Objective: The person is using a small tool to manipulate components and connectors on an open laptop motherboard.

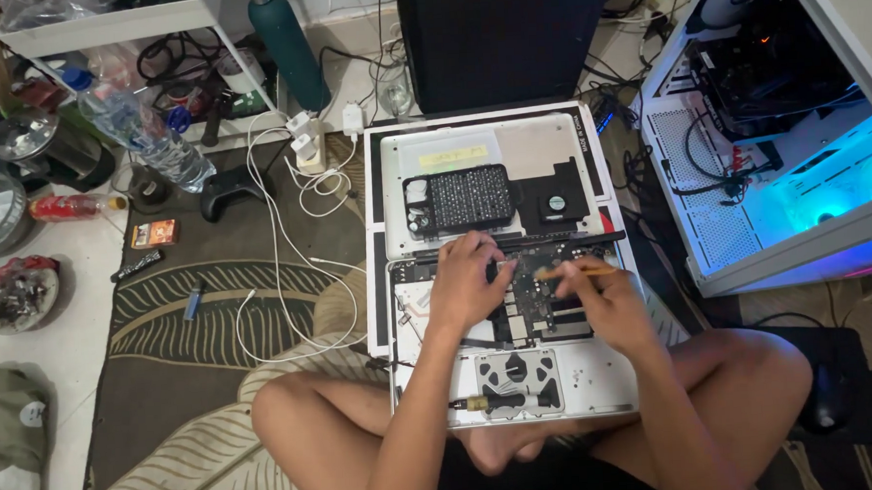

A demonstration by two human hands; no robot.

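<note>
While your left hand (465, 285) presses flat on the circuit board (536, 294) in the opened laptop shell (599, 390) on your lap, keep it steady; right hand (605, 301) pinches a slim orange tool (569, 271), tip over the board: light, short strokes.

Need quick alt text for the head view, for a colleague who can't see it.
A person sits cross-legged on a patterned rug over an opened laptop, left hand resting on its circuit board, right hand holding a thin yellow-handled tool to it. A lit computer case stands to the right, white cables to the left.
</note>
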